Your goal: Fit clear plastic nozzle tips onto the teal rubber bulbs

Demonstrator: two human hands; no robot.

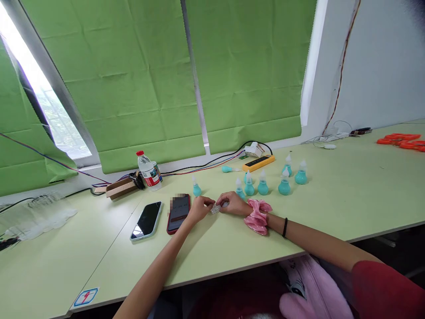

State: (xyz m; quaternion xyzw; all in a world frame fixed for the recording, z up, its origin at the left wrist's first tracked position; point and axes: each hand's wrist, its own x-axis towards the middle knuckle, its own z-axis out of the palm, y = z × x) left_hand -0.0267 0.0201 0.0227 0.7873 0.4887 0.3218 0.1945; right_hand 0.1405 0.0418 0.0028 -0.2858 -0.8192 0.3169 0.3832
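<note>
My left hand [200, 209] and my right hand [234, 204] meet just above the table, fingertips pinched on a small clear plastic piece [215, 208]. Its exact kind is too small to tell, and fingers cover part of it. Beside my right hand stand several teal squeeze bulbs with clear pointed tips, such as this bulb [263, 187], upright on the table. Another upright teal bulb [197, 189] is just behind my left hand. One teal bulb [227, 169] lies on its side farther back. A pink scrunchie [257, 217] circles my right wrist.
Left of my hands lie a red-cased phone [178, 214] and a light-cased phone [146, 221]. Behind them are a water bottle [148, 172] and an open cardboard box [122, 188]. A yellow power strip [258, 163] with cables runs along the back; orange-handled scissors [398, 138] lie far right.
</note>
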